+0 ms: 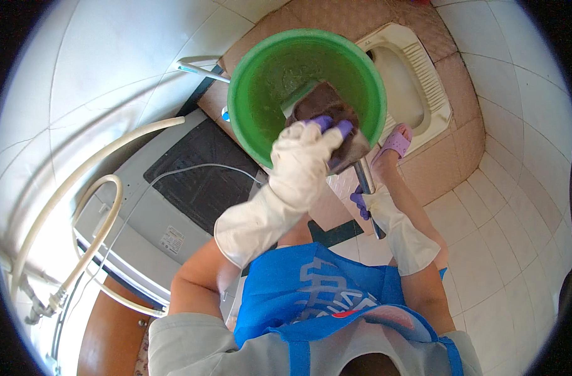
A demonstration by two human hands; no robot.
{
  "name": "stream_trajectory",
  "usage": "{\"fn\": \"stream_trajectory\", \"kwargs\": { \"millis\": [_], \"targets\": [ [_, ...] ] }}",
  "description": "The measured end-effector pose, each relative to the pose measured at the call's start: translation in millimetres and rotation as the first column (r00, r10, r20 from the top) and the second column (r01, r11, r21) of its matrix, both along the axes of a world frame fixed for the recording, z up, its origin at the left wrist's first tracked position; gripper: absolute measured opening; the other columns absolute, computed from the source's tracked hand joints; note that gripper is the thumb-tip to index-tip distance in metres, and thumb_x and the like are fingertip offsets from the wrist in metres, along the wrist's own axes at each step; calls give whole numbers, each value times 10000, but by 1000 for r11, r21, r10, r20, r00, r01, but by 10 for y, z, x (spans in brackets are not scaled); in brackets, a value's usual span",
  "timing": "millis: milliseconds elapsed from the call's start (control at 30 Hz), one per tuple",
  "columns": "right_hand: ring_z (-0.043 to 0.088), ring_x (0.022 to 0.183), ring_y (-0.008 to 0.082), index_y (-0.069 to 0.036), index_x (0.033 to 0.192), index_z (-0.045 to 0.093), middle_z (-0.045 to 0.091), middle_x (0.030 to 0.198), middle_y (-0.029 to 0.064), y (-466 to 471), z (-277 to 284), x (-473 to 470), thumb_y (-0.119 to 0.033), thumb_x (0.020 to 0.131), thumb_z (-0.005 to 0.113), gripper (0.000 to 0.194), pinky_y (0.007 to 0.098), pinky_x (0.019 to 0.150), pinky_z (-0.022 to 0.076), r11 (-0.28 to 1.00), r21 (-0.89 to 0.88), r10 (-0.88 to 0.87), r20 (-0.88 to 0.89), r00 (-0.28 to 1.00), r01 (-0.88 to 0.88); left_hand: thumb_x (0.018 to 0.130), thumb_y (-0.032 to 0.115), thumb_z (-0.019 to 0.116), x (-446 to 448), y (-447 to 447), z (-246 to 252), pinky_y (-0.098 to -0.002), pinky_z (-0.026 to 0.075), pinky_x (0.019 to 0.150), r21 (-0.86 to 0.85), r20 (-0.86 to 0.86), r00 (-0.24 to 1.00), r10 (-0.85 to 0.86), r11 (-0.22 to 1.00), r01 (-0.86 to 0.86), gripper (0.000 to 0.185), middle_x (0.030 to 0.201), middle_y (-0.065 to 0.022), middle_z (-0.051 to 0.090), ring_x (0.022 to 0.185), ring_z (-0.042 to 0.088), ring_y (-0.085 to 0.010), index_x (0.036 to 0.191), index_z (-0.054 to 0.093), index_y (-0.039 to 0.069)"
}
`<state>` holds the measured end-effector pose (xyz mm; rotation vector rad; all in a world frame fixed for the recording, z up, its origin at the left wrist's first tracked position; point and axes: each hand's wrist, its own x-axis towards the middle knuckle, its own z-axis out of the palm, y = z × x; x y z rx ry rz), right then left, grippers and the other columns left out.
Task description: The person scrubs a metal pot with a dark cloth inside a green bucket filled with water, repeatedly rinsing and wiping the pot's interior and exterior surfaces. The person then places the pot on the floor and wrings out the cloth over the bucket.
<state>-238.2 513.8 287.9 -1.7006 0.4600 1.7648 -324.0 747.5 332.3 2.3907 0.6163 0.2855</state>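
My left hand [304, 150], in a cream rubber glove with purple fingertips, presses a brown cloth [323, 103] over the rim of a large green plastic basin [241, 66]. Under the cloth, a pale flat piece [297, 97] of some object shows; its shape is mostly hidden. My right hand [372, 202], gloved the same way, is closed around a shiny metal handle [364, 176] just outside the basin. The handle's upper end runs up to the cloth, and its lower end sticks out below my fingers. Water seems to lie in the basin.
A squat toilet [410, 89] is set in the brown-tiled floor beyond the basin, close to my foot in a pink slipper [394, 143]. At left stands a grey appliance [140, 225] with a black panel [201, 174], a cord and beige hoses [102, 141]. A white stick [203, 72] leans behind the basin.
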Motion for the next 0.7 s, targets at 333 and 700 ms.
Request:
{"fn": "stream_trajectory", "kwargs": {
  "millis": [333, 700],
  "targets": [
    [471, 437, 113, -87, 897, 561, 518, 629, 12, -32, -70, -26, -31, 809, 732, 200, 271, 378, 345, 999, -32, 30, -11, 999, -30, 900, 5, 560, 317, 970, -904, -337, 495, 944, -498, -336, 933, 129, 816, -292, 407, 1163, -159, 712, 1074, 670, -297, 1287, 654, 87],
    [475, 438, 112, -110, 961, 562, 522, 635, 18, 10, -55, -21, -38, 813, 732, 237, 279, 375, 356, 995, -56, 85, 26, 996, -83, 842, 76, 651, 191, 631, -584, -422, 519, 920, -45, -166, 964, 207, 975, -217, 381, 1091, -211, 680, 1032, 642, -417, 1221, 663, 46]
  ]
}}
